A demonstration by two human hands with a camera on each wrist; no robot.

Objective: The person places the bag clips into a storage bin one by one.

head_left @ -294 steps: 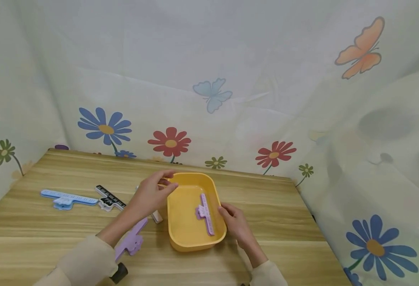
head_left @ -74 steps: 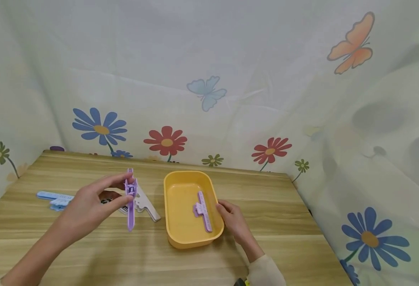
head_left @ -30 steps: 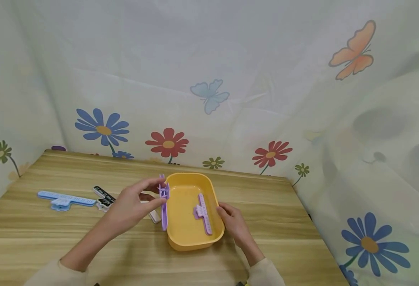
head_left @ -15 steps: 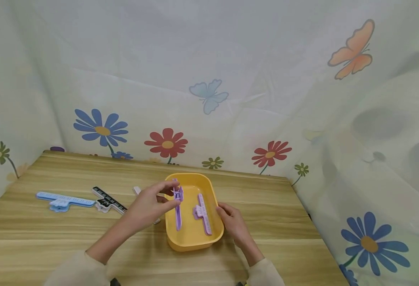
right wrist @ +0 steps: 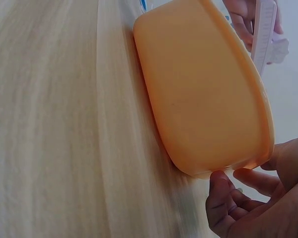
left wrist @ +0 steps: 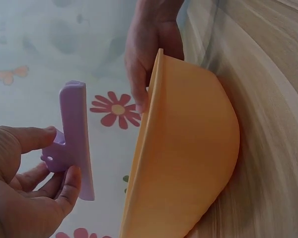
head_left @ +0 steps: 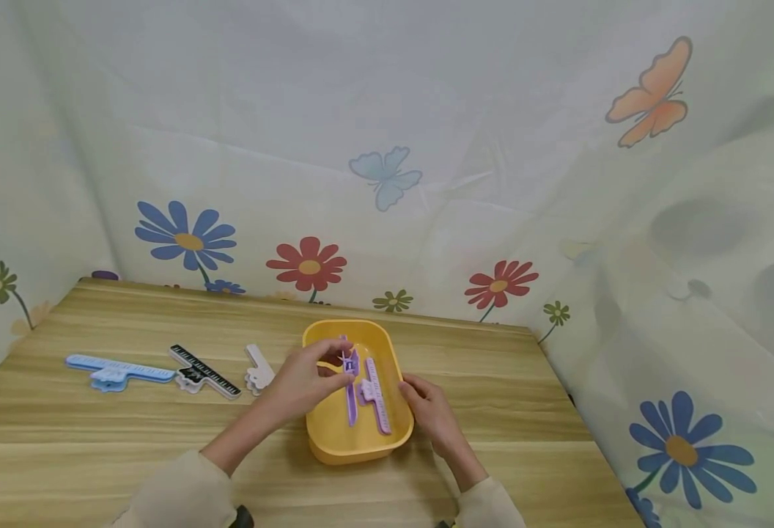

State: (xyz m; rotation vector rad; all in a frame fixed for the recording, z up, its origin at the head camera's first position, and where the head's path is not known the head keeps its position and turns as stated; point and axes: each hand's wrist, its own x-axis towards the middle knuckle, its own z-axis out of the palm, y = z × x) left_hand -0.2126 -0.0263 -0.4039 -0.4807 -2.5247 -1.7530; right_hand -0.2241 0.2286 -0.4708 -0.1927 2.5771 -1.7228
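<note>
My left hand (head_left: 303, 383) pinches a purple long-bar clip (head_left: 351, 405) over the yellow plastic bin (head_left: 326, 444). The left wrist view has this clip (left wrist: 77, 131) apart from the bin's rim, gripped at its handle between thumb and fingers. Inside the bin, toward its right side, lies another purple clip (head_left: 377, 405) with ruler-like marks. My right hand (head_left: 435, 412) holds the bin's right rim. From the right wrist, the thumb is at the rim and the fingers (right wrist: 219, 196) touch the outer wall.
Left of the bin on the wooden table (head_left: 130, 455) lie a light blue clip (head_left: 123, 369), a black-and-white clip with piano-key print (head_left: 205, 372) and a white clip (head_left: 258, 368), partly behind my left hand. A flower-printed cloth (head_left: 466, 198) hangs behind the table.
A purple clip that lay on the table has been picked up by my left hand and carried rightward over the bin. My right hand stays at the rim.
</note>
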